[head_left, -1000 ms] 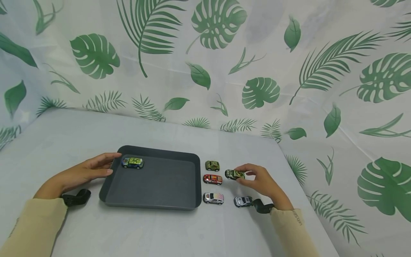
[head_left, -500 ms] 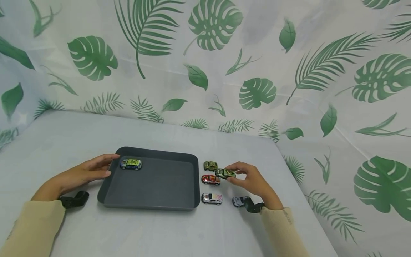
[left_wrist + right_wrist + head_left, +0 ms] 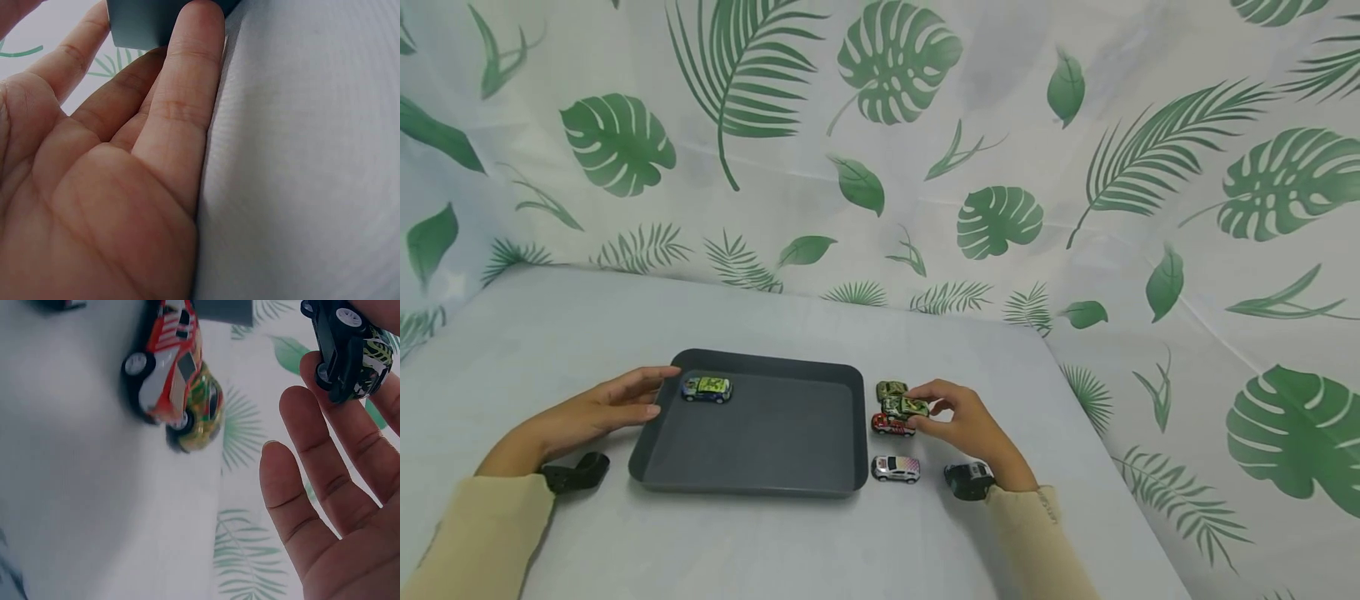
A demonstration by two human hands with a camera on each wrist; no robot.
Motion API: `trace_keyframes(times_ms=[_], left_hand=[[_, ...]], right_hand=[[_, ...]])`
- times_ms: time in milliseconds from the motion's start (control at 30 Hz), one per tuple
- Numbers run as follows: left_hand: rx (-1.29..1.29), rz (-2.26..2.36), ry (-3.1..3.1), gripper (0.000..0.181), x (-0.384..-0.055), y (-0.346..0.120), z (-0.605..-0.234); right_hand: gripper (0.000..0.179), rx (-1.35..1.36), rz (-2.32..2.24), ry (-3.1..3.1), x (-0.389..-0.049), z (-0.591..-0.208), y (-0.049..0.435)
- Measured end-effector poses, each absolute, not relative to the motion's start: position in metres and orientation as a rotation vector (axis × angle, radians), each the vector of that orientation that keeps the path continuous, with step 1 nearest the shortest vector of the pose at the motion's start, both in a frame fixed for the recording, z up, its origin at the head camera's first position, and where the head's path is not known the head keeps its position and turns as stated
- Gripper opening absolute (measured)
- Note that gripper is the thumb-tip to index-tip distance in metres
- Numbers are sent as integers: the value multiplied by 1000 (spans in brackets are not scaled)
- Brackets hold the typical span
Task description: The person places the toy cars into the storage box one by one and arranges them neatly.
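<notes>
My right hand (image 3: 958,423) pinches a green camouflage toy car (image 3: 905,407) between thumb and fingers. In the right wrist view that car (image 3: 353,350) is off the table, its underside and wheels showing, with the other fingers spread below it. It hangs near a red toy car (image 3: 892,425) and an olive-green toy car (image 3: 891,390), partly covering both in the head view. At the left, my left hand (image 3: 591,410) touches the left side of a dark grey tray (image 3: 760,492) with extended fingers; the left wrist view shows a fingertip (image 3: 199,25) against its wall. A blue-and-yellow toy car (image 3: 707,389) sits in the tray's far left corner.
A white-and-pink toy car (image 3: 896,468) stands just right of the tray's near right corner. Another toy car is mostly hidden behind the black wrist camera (image 3: 967,481). A leaf-patterned cloth (image 3: 925,150) rises behind the white table (image 3: 760,550).
My right hand has carried the camouflage car left, from the right of the other cars to over the red and olive ones. The left hand stays at the tray's left side.
</notes>
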State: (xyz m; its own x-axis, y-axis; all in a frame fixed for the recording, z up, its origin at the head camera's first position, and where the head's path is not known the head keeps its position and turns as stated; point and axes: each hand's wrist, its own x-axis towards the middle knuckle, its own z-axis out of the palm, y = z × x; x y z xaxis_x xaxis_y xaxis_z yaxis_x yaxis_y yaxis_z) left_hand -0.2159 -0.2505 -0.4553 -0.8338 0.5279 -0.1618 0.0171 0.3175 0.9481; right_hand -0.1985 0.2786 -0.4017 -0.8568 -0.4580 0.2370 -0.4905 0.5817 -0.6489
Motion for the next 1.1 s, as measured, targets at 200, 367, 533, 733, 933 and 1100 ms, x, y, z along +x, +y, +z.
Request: trace_keyframes(times_ms=[200, 367, 533, 733, 933, 1100], left_hand=[[504, 1542, 2142, 72, -214, -252, -455], [518, 1541, 2143, 70, -215, -252, -455], [513, 1546, 2146, 71, -216, -251, -454], [500, 1551, 2145, 71, -215, -252, -454], [487, 1551, 2145, 72, -214, -252, -452], [493, 1552, 2143, 72, -214, -252, -451]], right_hand=[[28, 878, 1196, -2720, -202, -405, 269], [28, 896, 1237, -2693, -204, -404, 261], [28, 892, 1278, -2696, -205, -403, 252], [28, 911, 1341, -2685, -207, -400, 239], [27, 969, 1363, -2663, -210, -401, 228], [28, 992, 1387, -2652, -212, -401, 219]])
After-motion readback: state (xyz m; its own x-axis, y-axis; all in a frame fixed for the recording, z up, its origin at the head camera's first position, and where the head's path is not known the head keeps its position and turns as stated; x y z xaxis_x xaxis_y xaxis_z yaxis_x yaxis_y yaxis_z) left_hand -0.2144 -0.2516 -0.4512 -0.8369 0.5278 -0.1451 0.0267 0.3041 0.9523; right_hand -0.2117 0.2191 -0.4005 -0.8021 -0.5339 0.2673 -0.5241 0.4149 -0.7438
